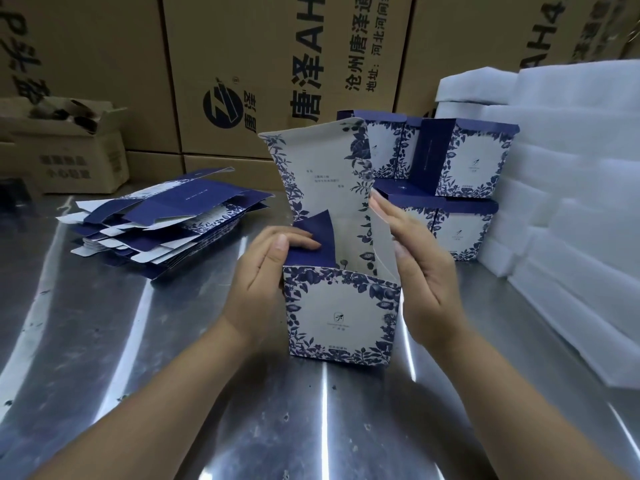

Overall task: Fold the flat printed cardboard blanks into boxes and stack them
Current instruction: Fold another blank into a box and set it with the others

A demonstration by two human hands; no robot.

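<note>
**Head view**

The part-formed box (341,313) is standing upright on the bench (138,358), straight ahead of the person and between the two hands. Its printed front wall is facing the camera. Its long axis is running vertically, extended by the tall lid panel (318,168) rising from the rear wall.

The left hand (263,275) is lying along the left wall. Its fingers are nearly straight and pressing the navy side flap (317,233) inward over the opening, and it is gripping nothing. The right hand (420,271) is lying flat with fingers extended against the outside of the white side flap (381,237), which is standing up; it too is holding nothing. Each hand is touching its own side, so neither is nearer.

The coming move is probably turning on the lid panel. With both side flaps pushed in, it is likely needing to hinge forward and down toward the front wall.

The finished boxes (474,161) are sitting in two tiers just behind the right hand, so the stacking path is lying to the right rear. White foam sheets (571,209) are bounding the right side. The pile of flat blanks (166,223) is lying well apart at the left rear
</note>
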